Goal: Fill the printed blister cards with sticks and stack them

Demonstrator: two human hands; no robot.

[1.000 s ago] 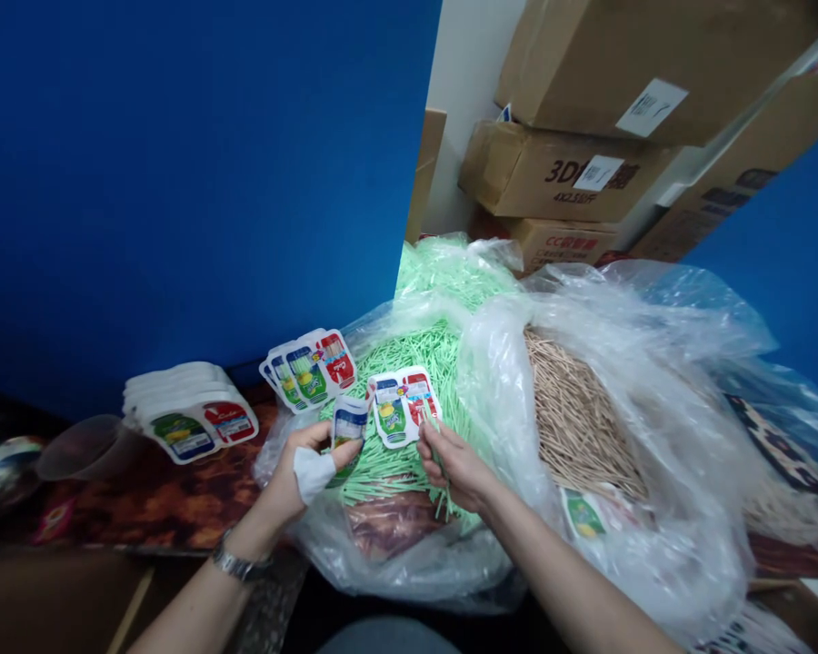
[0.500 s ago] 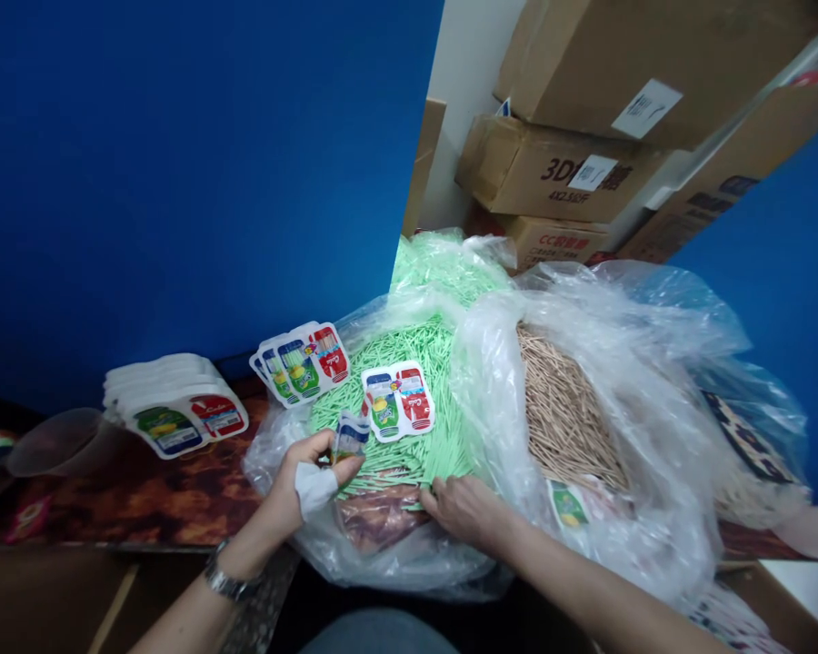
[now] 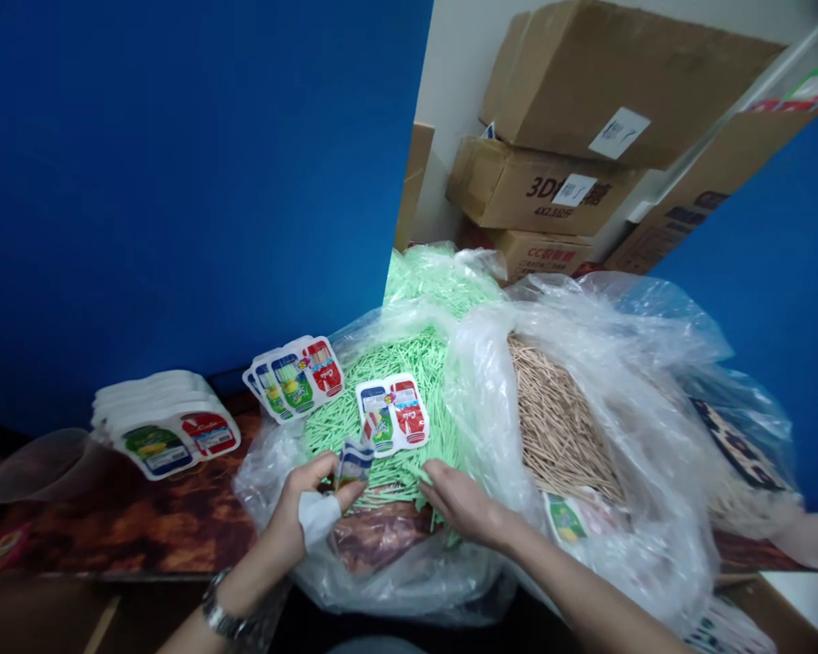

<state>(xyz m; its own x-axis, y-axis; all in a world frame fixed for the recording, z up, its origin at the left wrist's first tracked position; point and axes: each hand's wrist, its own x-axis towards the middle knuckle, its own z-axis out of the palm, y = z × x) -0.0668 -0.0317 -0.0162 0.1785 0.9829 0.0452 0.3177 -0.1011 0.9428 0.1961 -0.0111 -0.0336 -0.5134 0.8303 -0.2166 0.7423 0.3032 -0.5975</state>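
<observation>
My left hand [image 3: 306,509], its thumb wrapped in white tape, pinches a small printed packet [image 3: 354,460] above the near edge of a heap of green sticks [image 3: 388,409]. Just to the right, my right hand [image 3: 460,504] rests palm down on the green sticks, its fingers curled into them; whether it holds any is hidden. A printed double packet [image 3: 392,413] lies on the green sticks just beyond both hands. The sticks sit in an open clear plastic bag [image 3: 409,572].
A fan of printed packets [image 3: 296,377] leans at the bag's left rim. A stack of packets [image 3: 167,422] and a clear plastic cup [image 3: 37,463] stand left on the dark table [image 3: 136,518]. A bag of tan sticks [image 3: 563,418] fills the right. Cardboard boxes [image 3: 586,118] are piled behind.
My right hand dropped from near the double packet down onto the green sticks at the near edge. My left hand lowered slightly with its small packet. The view shifted a little.
</observation>
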